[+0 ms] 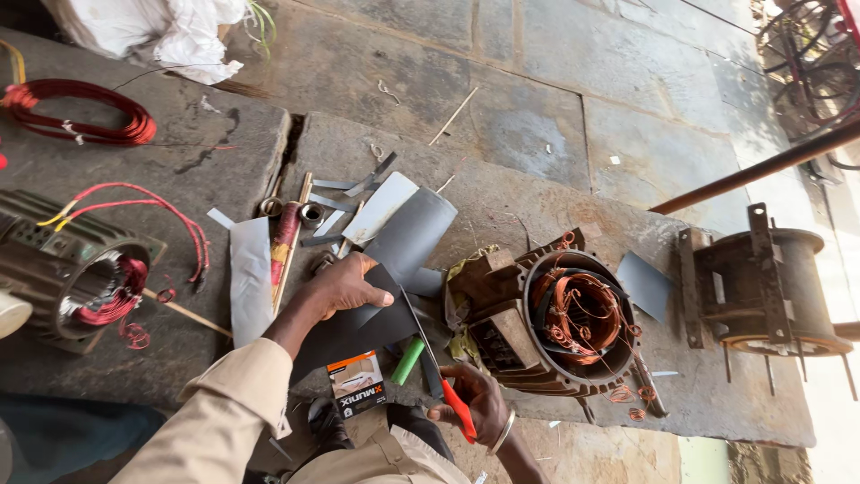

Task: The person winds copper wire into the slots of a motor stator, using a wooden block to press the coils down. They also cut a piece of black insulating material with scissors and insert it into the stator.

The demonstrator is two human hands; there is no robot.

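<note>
On the stone slab, near its front edge, the left hand [345, 285] presses flat on a dark grey sheet [358, 327], pinning it down. The right hand [475, 405] is closed round the red handles of scissors [434, 363], whose blades lie against the sheet's right edge. A motor housing with copper windings [560, 318] sits just beside the blades, and a green tube [408, 360] lies under them. The sheet overhangs the slab, so it could buckle and skew the cut; the left fingertips are close to the blades.
</note>
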